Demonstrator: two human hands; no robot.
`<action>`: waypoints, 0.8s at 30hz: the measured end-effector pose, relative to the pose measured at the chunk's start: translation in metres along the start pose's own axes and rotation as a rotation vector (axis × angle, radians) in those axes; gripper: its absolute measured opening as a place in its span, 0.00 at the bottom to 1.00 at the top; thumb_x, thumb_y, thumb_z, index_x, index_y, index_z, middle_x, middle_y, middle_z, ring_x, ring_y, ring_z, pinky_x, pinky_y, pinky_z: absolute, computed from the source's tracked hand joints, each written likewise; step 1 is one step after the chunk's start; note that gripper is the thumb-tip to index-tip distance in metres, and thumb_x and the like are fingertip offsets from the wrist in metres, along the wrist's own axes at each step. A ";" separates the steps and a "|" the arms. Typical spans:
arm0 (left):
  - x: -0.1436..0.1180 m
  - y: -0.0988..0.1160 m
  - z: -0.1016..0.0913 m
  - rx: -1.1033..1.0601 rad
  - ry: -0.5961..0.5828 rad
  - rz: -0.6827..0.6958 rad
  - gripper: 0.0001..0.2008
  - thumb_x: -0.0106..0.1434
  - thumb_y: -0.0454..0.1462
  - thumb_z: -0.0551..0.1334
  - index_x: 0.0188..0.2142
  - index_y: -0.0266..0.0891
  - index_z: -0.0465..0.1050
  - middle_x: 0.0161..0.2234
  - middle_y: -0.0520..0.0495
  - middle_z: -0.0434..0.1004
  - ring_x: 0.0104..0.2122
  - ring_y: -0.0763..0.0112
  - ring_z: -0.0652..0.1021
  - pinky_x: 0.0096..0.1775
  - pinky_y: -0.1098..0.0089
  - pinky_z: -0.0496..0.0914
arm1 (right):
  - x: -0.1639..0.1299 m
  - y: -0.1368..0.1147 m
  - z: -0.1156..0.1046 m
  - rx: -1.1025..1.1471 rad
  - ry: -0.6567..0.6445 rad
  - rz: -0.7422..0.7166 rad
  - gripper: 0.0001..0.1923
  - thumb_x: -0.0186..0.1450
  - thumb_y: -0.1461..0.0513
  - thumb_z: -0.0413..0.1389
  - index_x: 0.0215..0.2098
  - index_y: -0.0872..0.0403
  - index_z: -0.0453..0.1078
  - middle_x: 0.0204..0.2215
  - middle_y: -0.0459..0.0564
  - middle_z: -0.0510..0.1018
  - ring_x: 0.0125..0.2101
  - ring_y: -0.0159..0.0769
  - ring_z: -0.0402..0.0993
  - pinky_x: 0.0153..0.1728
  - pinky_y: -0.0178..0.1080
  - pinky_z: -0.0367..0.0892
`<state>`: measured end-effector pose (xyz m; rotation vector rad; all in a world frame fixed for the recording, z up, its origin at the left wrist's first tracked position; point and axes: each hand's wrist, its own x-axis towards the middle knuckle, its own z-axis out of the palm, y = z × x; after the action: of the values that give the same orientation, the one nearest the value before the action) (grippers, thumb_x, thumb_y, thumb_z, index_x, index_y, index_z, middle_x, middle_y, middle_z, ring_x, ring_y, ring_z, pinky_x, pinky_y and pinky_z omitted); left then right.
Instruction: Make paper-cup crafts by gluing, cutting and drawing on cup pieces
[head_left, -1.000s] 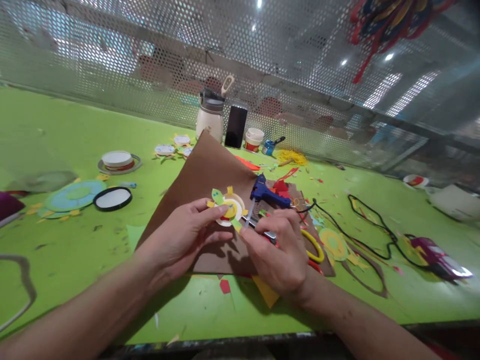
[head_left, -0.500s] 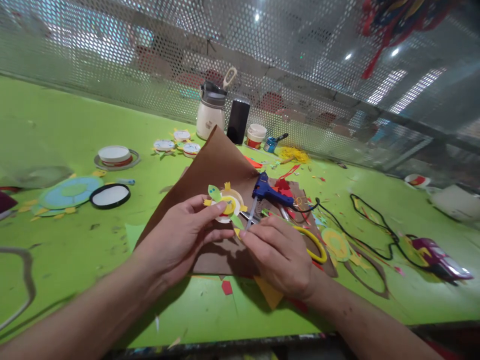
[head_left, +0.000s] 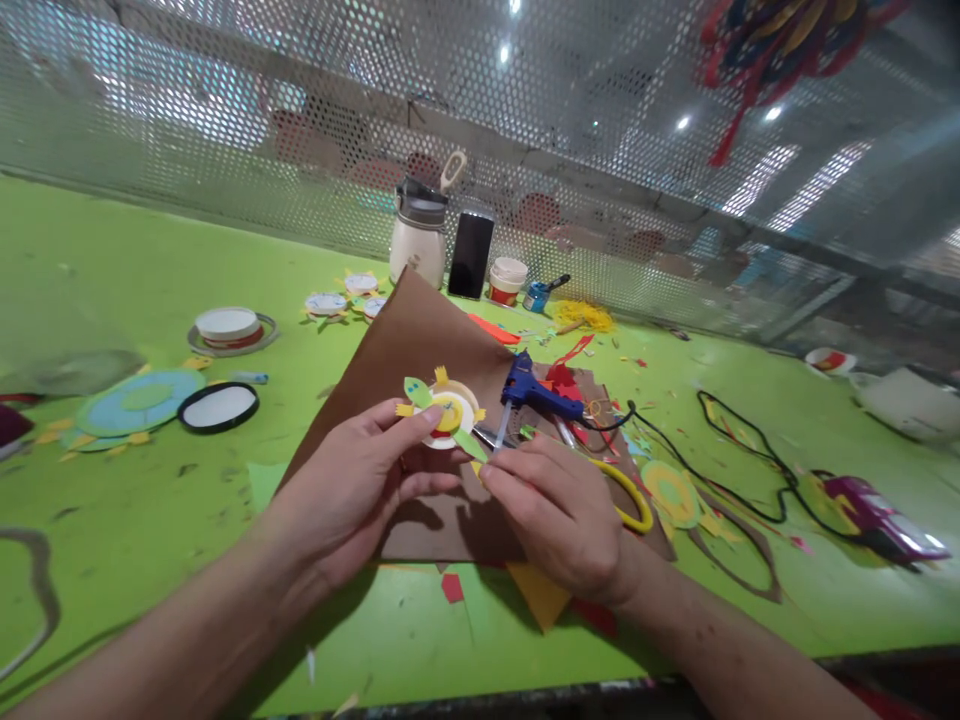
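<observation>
The paper turtle (head_left: 446, 415) sits pinched in our left hand (head_left: 360, 490) above the brown sheet (head_left: 420, 340), while our right hand (head_left: 559, 510) pinches its green tail, the glue gun (head_left: 536, 392) just behind.

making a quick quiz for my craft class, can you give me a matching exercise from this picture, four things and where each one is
Things:
1. paper turtle craft
2. blue glue gun
3. black phone
4. black-rimmed round lid

Places:
A. leaning upright against the mesh wall, beside the white bottle
B. lying on the brown sheet, behind the right hand
C. flat on the green table, left of the brown sheet
D. pinched in the fingers of the left hand

Pairs: 1-D, 2-B, 3-A, 4-C
</observation>
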<state>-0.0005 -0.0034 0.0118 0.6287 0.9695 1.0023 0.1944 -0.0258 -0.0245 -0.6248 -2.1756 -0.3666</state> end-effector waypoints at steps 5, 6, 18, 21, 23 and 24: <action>0.000 0.000 -0.001 -0.021 0.013 0.034 0.03 0.64 0.33 0.66 0.38 0.37 0.78 0.35 0.46 0.82 0.30 0.68 0.82 0.28 0.73 0.80 | -0.001 0.001 -0.001 0.020 -0.016 0.010 0.12 0.67 0.73 0.55 0.48 0.60 0.74 0.38 0.58 0.82 0.34 0.39 0.74 0.31 0.41 0.71; 0.000 0.000 -0.001 -0.020 0.022 0.038 0.03 0.65 0.32 0.65 0.39 0.37 0.78 0.35 0.46 0.82 0.30 0.68 0.82 0.28 0.72 0.80 | -0.001 0.000 0.000 0.031 -0.012 0.017 0.12 0.67 0.73 0.56 0.48 0.60 0.74 0.38 0.58 0.82 0.34 0.39 0.74 0.32 0.41 0.71; 0.000 -0.005 0.002 -0.021 -0.004 0.046 0.03 0.68 0.31 0.61 0.40 0.35 0.74 0.31 0.44 0.81 0.27 0.69 0.83 0.29 0.73 0.81 | -0.002 -0.008 0.012 0.382 0.064 0.298 0.12 0.68 0.71 0.57 0.48 0.55 0.75 0.37 0.54 0.82 0.35 0.36 0.78 0.35 0.38 0.75; 0.000 -0.005 0.003 -0.030 -0.010 0.059 0.03 0.68 0.30 0.61 0.39 0.34 0.73 0.29 0.45 0.80 0.25 0.69 0.82 0.27 0.72 0.80 | -0.002 -0.009 0.012 0.376 0.072 0.298 0.12 0.68 0.71 0.57 0.48 0.56 0.75 0.36 0.55 0.83 0.35 0.36 0.78 0.34 0.38 0.75; -0.001 -0.005 0.004 -0.036 -0.008 0.070 0.03 0.67 0.28 0.60 0.39 0.34 0.73 0.30 0.45 0.80 0.25 0.69 0.82 0.26 0.71 0.80 | -0.001 -0.009 0.010 0.366 0.067 0.311 0.13 0.69 0.70 0.56 0.50 0.56 0.75 0.36 0.55 0.83 0.34 0.36 0.78 0.33 0.38 0.74; -0.001 -0.005 0.004 -0.036 -0.005 0.076 0.03 0.67 0.28 0.60 0.39 0.34 0.73 0.30 0.45 0.80 0.25 0.69 0.82 0.26 0.71 0.80 | -0.001 -0.009 0.010 0.362 0.059 0.319 0.13 0.69 0.70 0.56 0.50 0.56 0.75 0.36 0.55 0.83 0.34 0.36 0.78 0.33 0.38 0.74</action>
<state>0.0050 -0.0070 0.0100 0.6417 0.9273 1.0827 0.1834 -0.0294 -0.0313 -0.7264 -1.9759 0.1733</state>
